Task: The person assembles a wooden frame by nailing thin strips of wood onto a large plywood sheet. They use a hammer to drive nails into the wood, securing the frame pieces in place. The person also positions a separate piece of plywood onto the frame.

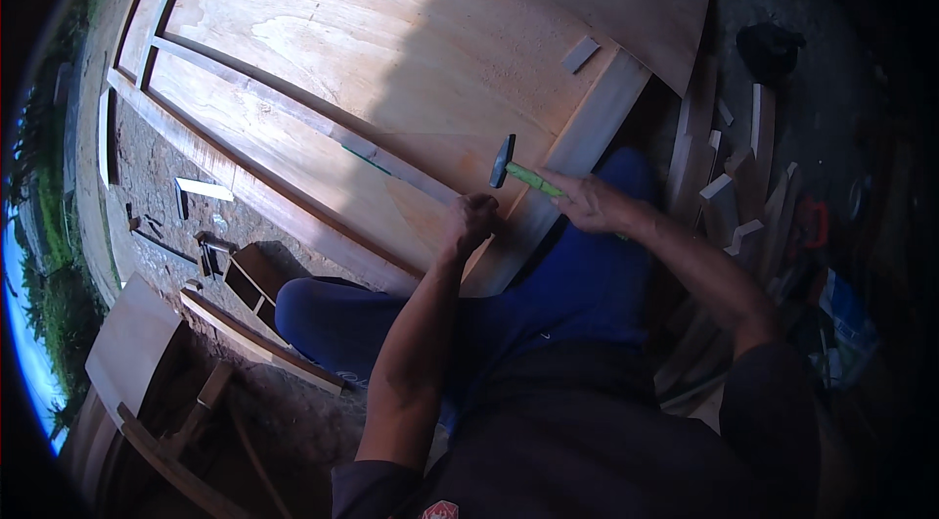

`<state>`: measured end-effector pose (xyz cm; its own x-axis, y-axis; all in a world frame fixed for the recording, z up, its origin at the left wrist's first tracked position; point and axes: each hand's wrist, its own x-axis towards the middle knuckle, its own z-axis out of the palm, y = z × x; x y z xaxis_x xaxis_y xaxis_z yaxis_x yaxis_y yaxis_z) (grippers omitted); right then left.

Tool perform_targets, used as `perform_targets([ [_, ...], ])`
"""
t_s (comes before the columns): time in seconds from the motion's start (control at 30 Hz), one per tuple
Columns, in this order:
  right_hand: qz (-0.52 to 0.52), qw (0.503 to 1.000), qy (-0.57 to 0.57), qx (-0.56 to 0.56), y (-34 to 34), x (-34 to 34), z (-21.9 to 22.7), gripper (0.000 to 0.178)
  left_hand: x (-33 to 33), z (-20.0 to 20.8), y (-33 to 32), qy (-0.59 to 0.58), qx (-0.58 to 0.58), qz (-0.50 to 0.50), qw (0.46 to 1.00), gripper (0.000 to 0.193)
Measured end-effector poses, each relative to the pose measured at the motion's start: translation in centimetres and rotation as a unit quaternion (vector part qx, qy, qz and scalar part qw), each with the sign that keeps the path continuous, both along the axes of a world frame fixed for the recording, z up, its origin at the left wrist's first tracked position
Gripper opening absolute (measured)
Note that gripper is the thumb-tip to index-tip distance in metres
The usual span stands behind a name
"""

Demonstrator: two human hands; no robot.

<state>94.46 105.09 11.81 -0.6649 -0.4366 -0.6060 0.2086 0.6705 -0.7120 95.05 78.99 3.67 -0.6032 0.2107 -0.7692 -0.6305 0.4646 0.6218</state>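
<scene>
A large pale plywood panel (372, 40) with framing strips lies in front of me. My right hand (590, 200) grips a hammer (518, 170) by its green handle, the dark steel head raised just above the panel's near end. My left hand (471, 221) is closed and rests on the panel's near edge, a short way below the hammer head. What its fingers pinch is too small to tell. A thin wooden strip (391, 159) runs diagonally across the panel toward that hand.
A small loose wood block (579, 53) lies on the panel at the upper right. Offcuts of timber (734, 196) are piled to my right. Small tools and a white strip (203, 189) lie on the ground at left, near a small open wooden box (256, 276).
</scene>
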Motion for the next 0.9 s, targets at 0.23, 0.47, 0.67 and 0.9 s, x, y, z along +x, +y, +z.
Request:
perform_targets([
  [0.23,0.057,0.998,-0.037,-0.004,0.5,-1.9,-1.6,0.061,-0.2,-0.1,0.6,-0.011,-0.034,-0.024,0.999,0.029],
  [0.47,0.033,0.998,-0.042,-0.028,1.0,-1.4,-2.8,0.062,-0.2,0.2,0.6,-0.007,-0.039,-0.057,0.998,0.029],
  [0.67,0.046,0.997,-0.052,-0.045,1.5,-1.7,-2.8,0.062,0.5,-0.5,0.5,0.043,-0.094,-0.135,0.986,0.029],
  [0.9,0.085,0.994,-0.059,-0.027,1.4,-2.7,-2.1,0.061,0.9,-0.3,0.7,0.035,-0.086,-0.074,0.993,0.029],
])
